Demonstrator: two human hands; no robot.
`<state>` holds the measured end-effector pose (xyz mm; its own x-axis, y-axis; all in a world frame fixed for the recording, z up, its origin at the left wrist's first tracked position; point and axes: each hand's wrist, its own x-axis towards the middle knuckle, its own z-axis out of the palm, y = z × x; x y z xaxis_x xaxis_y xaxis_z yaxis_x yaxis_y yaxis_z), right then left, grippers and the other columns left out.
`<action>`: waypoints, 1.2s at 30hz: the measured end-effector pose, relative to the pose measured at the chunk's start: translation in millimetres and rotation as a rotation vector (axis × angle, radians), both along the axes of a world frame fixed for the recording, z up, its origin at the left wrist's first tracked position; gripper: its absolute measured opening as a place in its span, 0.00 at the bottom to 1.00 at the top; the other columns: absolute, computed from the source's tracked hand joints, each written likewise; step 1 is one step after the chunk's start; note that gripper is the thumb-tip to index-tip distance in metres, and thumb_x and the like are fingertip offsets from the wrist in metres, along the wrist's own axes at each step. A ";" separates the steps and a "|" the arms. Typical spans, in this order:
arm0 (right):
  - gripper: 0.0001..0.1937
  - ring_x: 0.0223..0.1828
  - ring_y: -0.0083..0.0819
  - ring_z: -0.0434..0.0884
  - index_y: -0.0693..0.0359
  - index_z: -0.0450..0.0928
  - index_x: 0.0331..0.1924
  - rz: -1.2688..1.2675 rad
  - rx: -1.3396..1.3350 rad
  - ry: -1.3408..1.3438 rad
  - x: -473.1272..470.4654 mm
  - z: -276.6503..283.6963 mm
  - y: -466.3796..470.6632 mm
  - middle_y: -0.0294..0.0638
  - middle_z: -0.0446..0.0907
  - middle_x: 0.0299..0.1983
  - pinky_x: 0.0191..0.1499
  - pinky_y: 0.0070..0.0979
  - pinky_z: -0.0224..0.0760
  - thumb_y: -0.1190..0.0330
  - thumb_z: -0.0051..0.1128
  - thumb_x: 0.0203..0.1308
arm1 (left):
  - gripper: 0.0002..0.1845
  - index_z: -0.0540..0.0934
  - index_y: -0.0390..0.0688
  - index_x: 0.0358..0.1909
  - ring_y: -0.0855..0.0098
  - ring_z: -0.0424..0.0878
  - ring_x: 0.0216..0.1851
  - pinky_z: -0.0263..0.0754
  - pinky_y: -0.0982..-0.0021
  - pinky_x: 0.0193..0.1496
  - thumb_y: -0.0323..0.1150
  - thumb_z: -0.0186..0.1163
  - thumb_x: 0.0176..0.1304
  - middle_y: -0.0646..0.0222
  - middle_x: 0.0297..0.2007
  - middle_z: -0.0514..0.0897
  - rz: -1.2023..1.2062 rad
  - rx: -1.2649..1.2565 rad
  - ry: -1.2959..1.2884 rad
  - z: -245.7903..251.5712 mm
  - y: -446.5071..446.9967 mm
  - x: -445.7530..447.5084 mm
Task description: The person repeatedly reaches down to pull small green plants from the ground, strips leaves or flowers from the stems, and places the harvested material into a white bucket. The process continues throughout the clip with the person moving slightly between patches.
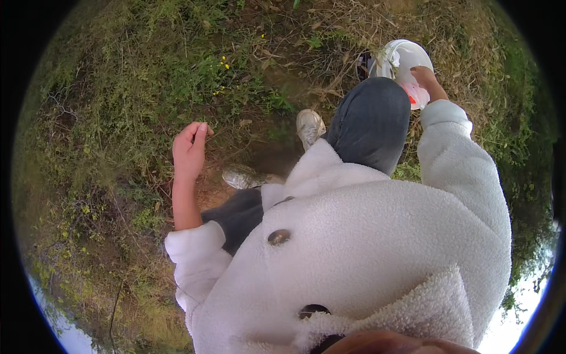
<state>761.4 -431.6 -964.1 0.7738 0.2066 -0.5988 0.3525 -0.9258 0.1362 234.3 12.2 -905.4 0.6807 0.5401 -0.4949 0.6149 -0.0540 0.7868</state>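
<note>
My left hand [189, 148] is held over the grass at the left, thumb against curled fingers; whether something small is between them cannot be told. My right hand [426, 79] reaches to the white plastic bucket [414, 51] at the upper right, its fingers at or inside the rim, partly hidden. A pinkish-white plastic bag [418, 94] with something red in it lies in or against the bucket, below that hand. My bent knee in dark trousers [373, 119] covers part of the bucket's near side. A dark object [364, 64] shows beside the bucket.
Green weeds [132, 88] and small yellow flowers [224, 63] grow at the left and top. Dry grass [460, 48] surrounds the bucket. My light shoes [309, 126] stand on bare soil and grass. A thin bare twig [116, 305] rises at the lower left.
</note>
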 end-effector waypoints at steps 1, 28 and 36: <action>0.13 0.35 0.35 0.81 0.59 0.79 0.39 0.363 -0.137 -0.012 5.6 7.2 20.5 0.39 0.81 0.35 0.36 0.27 0.73 0.70 0.56 0.44 | 0.14 0.76 0.36 0.27 0.78 0.70 0.26 0.65 0.76 0.33 0.36 0.50 0.64 0.70 0.23 0.76 0.001 0.013 0.010 2.0 -0.7 -0.9; 0.07 0.41 0.38 0.78 0.60 0.79 0.31 1.361 0.427 0.262 -345.1 -0.5 429.7 0.44 0.80 0.35 0.46 0.32 0.69 0.70 0.53 0.47 | 0.08 0.76 0.41 0.36 0.56 0.76 0.35 0.70 0.62 0.38 0.27 0.57 0.54 0.61 0.32 0.78 0.046 0.387 -0.089 12.5 -2.7 -5.2; 0.06 0.37 0.41 0.78 0.63 0.77 0.30 1.372 0.463 0.397 -340.6 76.6 386.1 0.46 0.78 0.31 0.41 0.33 0.72 0.74 0.50 0.46 | 0.14 0.76 0.39 0.39 0.59 0.73 0.44 0.68 0.61 0.47 0.30 0.61 0.49 0.63 0.36 0.77 -0.232 0.531 -0.175 -3.5 -7.9 11.0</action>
<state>420.8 -45.5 -887.5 -0.3653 0.8416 -0.3979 0.9011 0.2124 -0.3780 245.3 4.4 -908.8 0.8572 0.5104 -0.0684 0.4042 -0.5846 0.7035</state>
